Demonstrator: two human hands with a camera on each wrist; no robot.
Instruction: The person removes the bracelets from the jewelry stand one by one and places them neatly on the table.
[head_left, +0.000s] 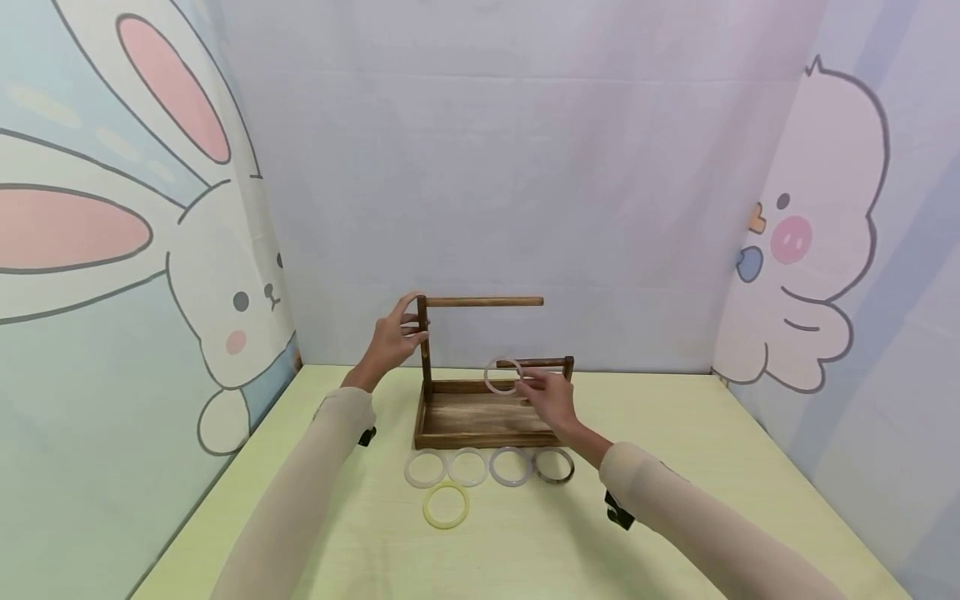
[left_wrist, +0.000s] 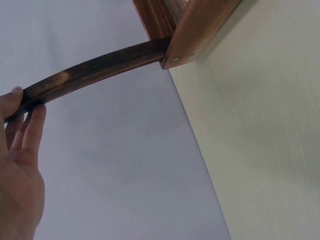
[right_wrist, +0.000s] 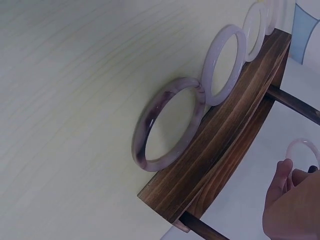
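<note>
A dark wooden stand point(head_left: 480, 421) has a tray base, a tall left post with an upper rod point(head_left: 483, 302), and a short right post with a lower rod point(head_left: 543, 362). My left hand point(head_left: 411, 321) grips the tall post point(left_wrist: 95, 70) near its top, thumb and fingers point(left_wrist: 31, 125) around it. My right hand point(head_left: 536, 385) pinches a pale translucent bangle point(head_left: 502, 377) upright at the free end of the lower rod; I cannot tell whether the rod passes through it. In the right wrist view the held bangle point(right_wrist: 302, 150) shows above my fingertips point(right_wrist: 282, 172).
Several bangles lie in a row on the pale green table point(head_left: 675, 433) before the tray: pale ones point(head_left: 425, 468) point(head_left: 467, 467) point(head_left: 511, 466) and a brown-streaked one point(head_left: 553, 465) point(right_wrist: 170, 122). A yellow bangle point(head_left: 446, 505) lies nearer me. Cartoon-printed walls close three sides.
</note>
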